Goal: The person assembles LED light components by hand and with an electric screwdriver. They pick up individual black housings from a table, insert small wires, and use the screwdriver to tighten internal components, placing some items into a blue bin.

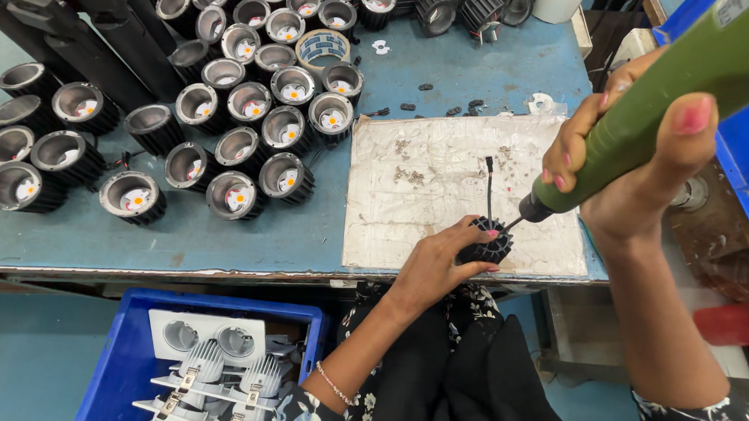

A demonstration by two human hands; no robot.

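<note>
One head-worn view, looking steeply down.

The camera sits above the near edge of the blue tabletop [243, 241], facing away from the wearer, close over the hands, with the blue crate [123, 351] below the edge.

Bright, even light falls from overhead, with no hard glare anywhere. The right hand [629, 157] and the green tool [658, 106] it holds are close to the lens and slightly soft, while the left hand [441, 262] is sharp. Shadows are faint and short; a soft one lies under the left hand on the pale mat [447, 163]. Left of the hands, the lamp housings [243, 98] catch small highlights inside their reflectors. Wide-angle stretch bends the counter [130, 239] edge and enlarges the near forearm.
</note>
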